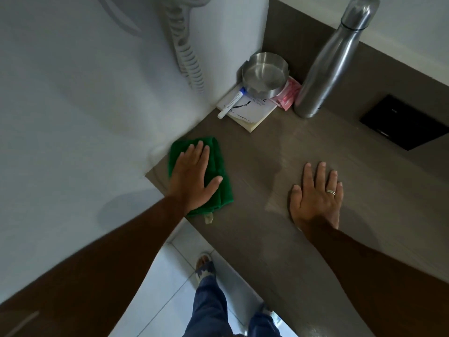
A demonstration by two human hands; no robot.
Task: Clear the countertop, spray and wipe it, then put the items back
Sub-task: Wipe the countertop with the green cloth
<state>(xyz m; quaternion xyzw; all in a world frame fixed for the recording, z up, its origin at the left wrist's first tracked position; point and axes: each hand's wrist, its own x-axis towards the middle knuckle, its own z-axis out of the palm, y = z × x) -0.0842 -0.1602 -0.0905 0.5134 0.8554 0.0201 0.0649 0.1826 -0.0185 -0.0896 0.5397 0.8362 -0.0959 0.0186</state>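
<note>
Green cloth point(213, 171) lies folded on the brown countertop point(255, 215), close to its left edge and beside the white wall point(73, 105). On it the left hand point(194, 176) presses flat, palm down, fingers straight and slightly spread, thumb out to the right; nothing is gripped. A small pale tag sticks out from the cloth's near edge. The right hand point(317, 195) also rests flat on the bare counter, well apart from the cloth, fingers straight and close together, with a ring point(331, 191) on one finger. Both forearms reach in from the bottom of the view.

Between the two hands the surface carries a faint damp-looking sheen that runs toward the far corner. In that corner the items stand together: a white book point(252, 110) lies flat against the wall, a white marker point(232, 103) with a blue band rests on its left part, and a steel ashtray point(264, 72) sits on its far end. A pink packet point(288, 96) lies just right of the book, partly under the ashtray's side, touching or nearly touching a tall steel bottle point(332, 66) that stands upright. Farther right a black panel point(405, 122) is set in the counter. A coiled white cord point(189, 57) hangs on the wall. Below the counter edge, blue jeans and a sandalled foot point(205, 266) show over pale floor tiles.
</note>
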